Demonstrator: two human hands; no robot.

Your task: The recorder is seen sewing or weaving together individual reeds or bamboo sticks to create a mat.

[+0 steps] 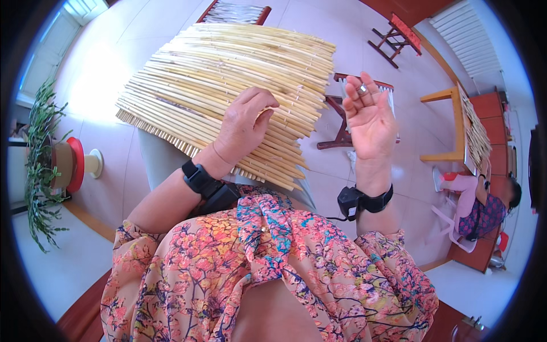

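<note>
A mat of pale reed stalks (228, 62), tied with rows of light stitches, spreads in front of me. My left hand (246, 122) rests over its near part, fingers curled and thumb drawn close to the index finger. Whatever may be pinched there is too small to make out. To the right of the mat, my right hand (371, 122) is raised clear of it, palm up, fingers loosely bent and apart. A shiny metal band (363, 89) shows on one of its fingers. Nothing else is visible in that palm.
Folding stools stand beyond the mat, one (342, 128) just behind my right hand and another (396, 41) farther off. At the right, another person (484, 211) sits by a wooden frame table (457, 128) with a similar reed mat (476, 131). A plant (43, 165) stands left.
</note>
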